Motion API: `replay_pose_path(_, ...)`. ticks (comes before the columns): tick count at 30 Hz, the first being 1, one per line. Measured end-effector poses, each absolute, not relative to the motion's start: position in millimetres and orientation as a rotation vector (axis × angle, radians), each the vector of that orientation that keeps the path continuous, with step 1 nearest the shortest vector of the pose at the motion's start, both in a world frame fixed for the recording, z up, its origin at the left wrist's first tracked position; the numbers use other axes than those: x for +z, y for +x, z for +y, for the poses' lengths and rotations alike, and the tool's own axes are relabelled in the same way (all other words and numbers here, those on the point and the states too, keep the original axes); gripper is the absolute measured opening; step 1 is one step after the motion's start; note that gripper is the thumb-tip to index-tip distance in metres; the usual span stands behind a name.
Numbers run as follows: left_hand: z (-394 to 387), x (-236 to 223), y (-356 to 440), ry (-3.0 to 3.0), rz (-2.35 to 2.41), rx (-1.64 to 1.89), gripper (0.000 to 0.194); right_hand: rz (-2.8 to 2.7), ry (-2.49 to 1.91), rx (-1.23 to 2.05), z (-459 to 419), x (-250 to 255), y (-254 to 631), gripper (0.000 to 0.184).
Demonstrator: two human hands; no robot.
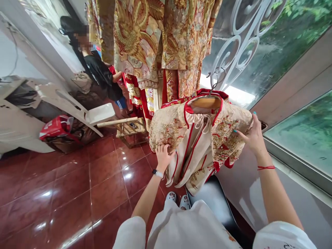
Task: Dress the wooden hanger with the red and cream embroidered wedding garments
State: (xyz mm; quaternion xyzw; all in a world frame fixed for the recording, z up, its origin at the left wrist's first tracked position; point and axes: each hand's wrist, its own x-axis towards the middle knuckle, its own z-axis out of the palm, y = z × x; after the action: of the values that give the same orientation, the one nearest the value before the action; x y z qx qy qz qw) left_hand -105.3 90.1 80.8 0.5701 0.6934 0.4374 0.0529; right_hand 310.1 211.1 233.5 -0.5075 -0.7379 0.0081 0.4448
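A cream jacket (199, 145) with red trim and gold embroidery hangs on a wooden hanger (206, 102), whose hook is caught on white metal scrollwork (234, 52). My left hand (163, 155) grips the jacket's left sleeve, fingers curled into the fabric; a dark band sits on that wrist. My right hand (252, 135) holds the right sleeve edge between thumb and fingers, with a red thread round the wrist. Behind the jacket hang gold and red embroidered robes (155, 45).
A black stool (220, 204) stands below the jacket by my white-slippered feet (178, 200). A wooden stool (128, 126), a white chair (90, 110) and a red bag (55, 126) sit on the red tiled floor (77, 186). Another person in black (100, 71) stands behind. Window glass (303, 138) is on the right.
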Motion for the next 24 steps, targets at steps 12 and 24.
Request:
replay_pose_path(12, 67.8, 121.5, -50.2, 1.379, 1.754, 1.269, 0.043, -1.815, -1.844, 0.078, 121.7, 96.8, 222.1, 0.023)
replay_pose_path(24, 136.4, 136.6, 26.4, 1.428, 1.534, 1.207, 0.043, -1.979, -1.329, 0.793, 128.7, 107.7, 174.7, 0.021)
